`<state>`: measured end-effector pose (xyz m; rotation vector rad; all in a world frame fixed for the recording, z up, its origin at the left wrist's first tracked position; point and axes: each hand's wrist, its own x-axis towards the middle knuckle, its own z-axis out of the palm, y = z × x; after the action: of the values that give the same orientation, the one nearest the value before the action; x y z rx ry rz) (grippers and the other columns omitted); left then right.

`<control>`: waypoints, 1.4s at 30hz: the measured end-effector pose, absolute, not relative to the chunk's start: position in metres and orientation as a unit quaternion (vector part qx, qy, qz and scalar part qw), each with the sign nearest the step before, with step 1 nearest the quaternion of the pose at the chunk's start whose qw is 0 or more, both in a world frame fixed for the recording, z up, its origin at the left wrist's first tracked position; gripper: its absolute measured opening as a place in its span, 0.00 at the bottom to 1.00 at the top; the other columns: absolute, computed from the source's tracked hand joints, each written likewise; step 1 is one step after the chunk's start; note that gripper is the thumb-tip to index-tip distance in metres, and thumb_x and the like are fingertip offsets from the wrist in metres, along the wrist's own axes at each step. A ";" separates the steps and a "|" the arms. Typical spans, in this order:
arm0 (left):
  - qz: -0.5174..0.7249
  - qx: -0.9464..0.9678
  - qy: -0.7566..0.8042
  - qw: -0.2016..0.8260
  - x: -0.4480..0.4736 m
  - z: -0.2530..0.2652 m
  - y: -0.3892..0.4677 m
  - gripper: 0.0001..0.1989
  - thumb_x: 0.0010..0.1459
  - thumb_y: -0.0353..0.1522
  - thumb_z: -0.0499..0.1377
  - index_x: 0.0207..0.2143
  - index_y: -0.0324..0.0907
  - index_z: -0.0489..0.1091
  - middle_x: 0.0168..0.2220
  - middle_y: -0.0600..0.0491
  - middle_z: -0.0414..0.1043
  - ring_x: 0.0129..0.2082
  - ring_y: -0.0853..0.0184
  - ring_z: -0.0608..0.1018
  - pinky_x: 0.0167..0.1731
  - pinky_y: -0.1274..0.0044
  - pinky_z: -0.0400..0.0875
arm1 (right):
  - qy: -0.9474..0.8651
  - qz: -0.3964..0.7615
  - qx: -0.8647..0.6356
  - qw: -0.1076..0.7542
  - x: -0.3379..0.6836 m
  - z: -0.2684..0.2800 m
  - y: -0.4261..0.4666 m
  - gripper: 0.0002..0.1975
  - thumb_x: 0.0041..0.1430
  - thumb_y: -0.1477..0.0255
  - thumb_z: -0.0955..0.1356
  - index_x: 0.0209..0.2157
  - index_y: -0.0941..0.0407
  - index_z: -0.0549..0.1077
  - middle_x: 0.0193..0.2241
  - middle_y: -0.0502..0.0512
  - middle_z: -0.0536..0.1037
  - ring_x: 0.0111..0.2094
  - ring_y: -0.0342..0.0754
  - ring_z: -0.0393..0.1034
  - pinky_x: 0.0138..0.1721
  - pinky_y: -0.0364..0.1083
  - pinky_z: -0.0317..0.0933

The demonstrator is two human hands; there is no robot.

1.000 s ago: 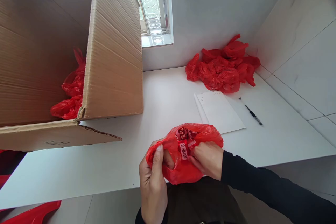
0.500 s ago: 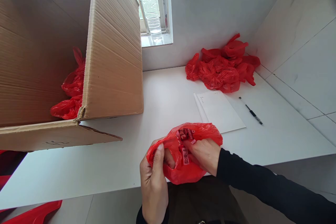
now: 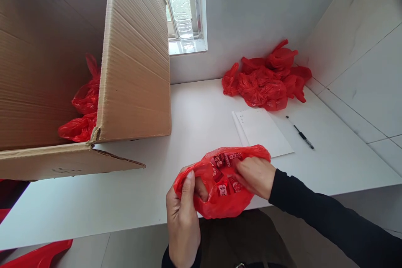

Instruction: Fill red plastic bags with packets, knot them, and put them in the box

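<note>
A red plastic bag (image 3: 207, 206) is held with its mouth spread at the front edge of the table. My left hand (image 3: 185, 213) grips the bag's left rim, thumb outside and fingers tucked within. Several small red packets (image 3: 223, 189) with printed labels lie inside the bag. My right hand (image 3: 256, 173) reaches into the bag from the right, beside the packets. Its fingers are blurred and partly hidden, so whether they hold anything does not show.
A large cardboard box (image 3: 138, 71) stands at left with red bags (image 3: 83, 127) inside. On the white table (image 3: 194, 113) are a heap of red bags (image 3: 264, 83), a paper pad (image 3: 266, 134) and a black pen (image 3: 302, 135). A bottle (image 3: 185, 29) stands on the windowsill.
My right hand has drawn back slightly to the right inside the bag, and more of the packets show. My left hand keeps its grip on the rim.
</note>
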<state>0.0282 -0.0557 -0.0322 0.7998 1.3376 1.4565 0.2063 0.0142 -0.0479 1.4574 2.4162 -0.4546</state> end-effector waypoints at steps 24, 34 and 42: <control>0.590 0.301 0.539 0.520 0.029 -0.032 -0.058 0.25 0.65 0.42 0.59 0.19 0.42 0.53 0.19 0.59 0.50 0.21 0.72 0.54 0.25 0.77 0.57 | 0.824 -0.174 0.535 0.070 0.226 -0.040 0.011 0.18 0.68 0.69 0.56 0.27 0.56 0.69 0.24 0.54 0.75 0.25 0.48 0.69 0.26 0.47 0.46; 0.589 0.318 0.529 0.522 0.030 -0.031 -0.057 0.24 0.67 0.40 0.56 0.20 0.43 0.53 0.19 0.59 0.48 0.21 0.72 0.53 0.24 0.77 0.54 | 0.798 -0.130 0.562 0.176 0.219 -0.034 0.005 0.16 0.68 0.71 0.61 0.26 0.58 0.71 0.25 0.62 0.77 0.27 0.53 0.73 0.23 0.48 0.43; 0.574 0.326 0.535 0.528 0.033 -0.035 -0.056 0.24 0.67 0.41 0.56 0.20 0.43 0.54 0.19 0.59 0.50 0.21 0.71 0.54 0.25 0.75 0.55 | 0.929 -0.164 0.320 0.084 0.179 -0.061 0.000 0.10 0.61 0.79 0.64 0.42 0.56 0.73 0.40 0.59 0.75 0.38 0.52 0.71 0.31 0.48 0.55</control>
<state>0.0330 -0.0557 -0.0346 0.7784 1.2784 1.3713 0.1794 -0.0001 -0.0613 0.9547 2.7726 -0.4886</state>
